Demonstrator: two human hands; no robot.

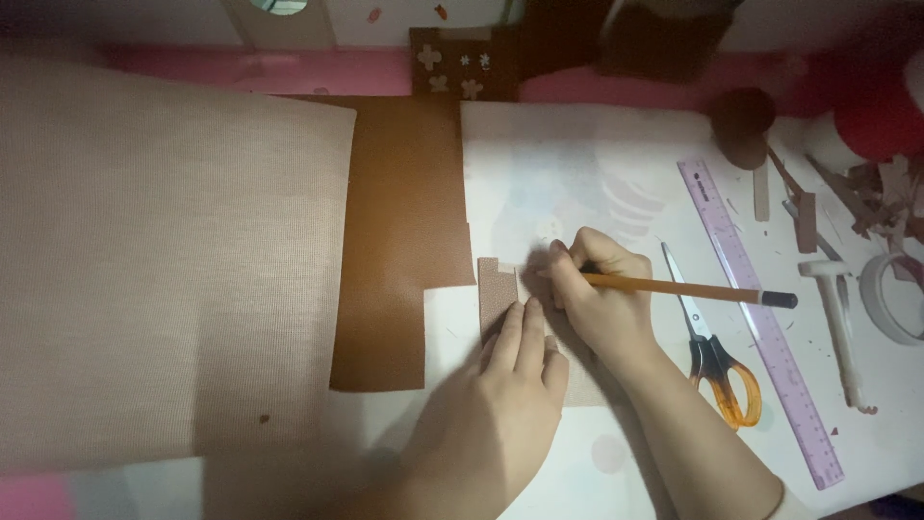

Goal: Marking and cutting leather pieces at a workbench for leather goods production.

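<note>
My left hand lies flat, fingers together, pressing down a small pinkish-brown cut-out piece on the white table sheet. My right hand grips an orange pencil with a black end, its tip hidden by my fingers right at the piece's right edge. A brown leather-like sheet with a cut-away corner lies just left of the piece.
A large beige fabric covers the left side. Orange-handled scissors and a lilac ruler lie to the right. Further right are a white tool, a tape roll, scraps and a red object.
</note>
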